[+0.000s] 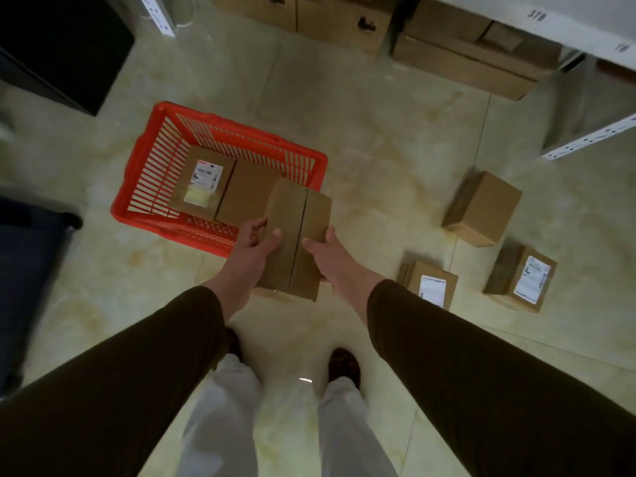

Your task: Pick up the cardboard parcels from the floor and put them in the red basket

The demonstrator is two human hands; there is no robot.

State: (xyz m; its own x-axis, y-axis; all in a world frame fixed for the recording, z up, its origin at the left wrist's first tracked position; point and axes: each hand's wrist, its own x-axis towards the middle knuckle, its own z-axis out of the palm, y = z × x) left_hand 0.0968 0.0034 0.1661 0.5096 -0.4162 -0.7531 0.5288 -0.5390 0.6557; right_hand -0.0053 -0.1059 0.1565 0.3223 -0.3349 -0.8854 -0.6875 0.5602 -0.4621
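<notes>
I hold a plain cardboard parcel point(298, 235) between both hands, above the floor and over the near right corner of the red basket point(137, 173). My left hand point(253, 247) grips its left side and my right hand point(325, 256) its right side. Inside the basket lie two parcels: one with a white label point(203, 182) and a plain one point(246, 194) beside it. Three more parcels rest on the floor to the right: a plain one point(483, 208), a labelled one point(430, 285) and another labelled one point(521, 277).
Large cardboard cartons point(344, 15) are stacked at the back under a white shelf point(550, 15). A black box point(58, 46) stands at the far left and a dark object point(27, 277) at the near left. My feet point(342, 364) are below the held parcel.
</notes>
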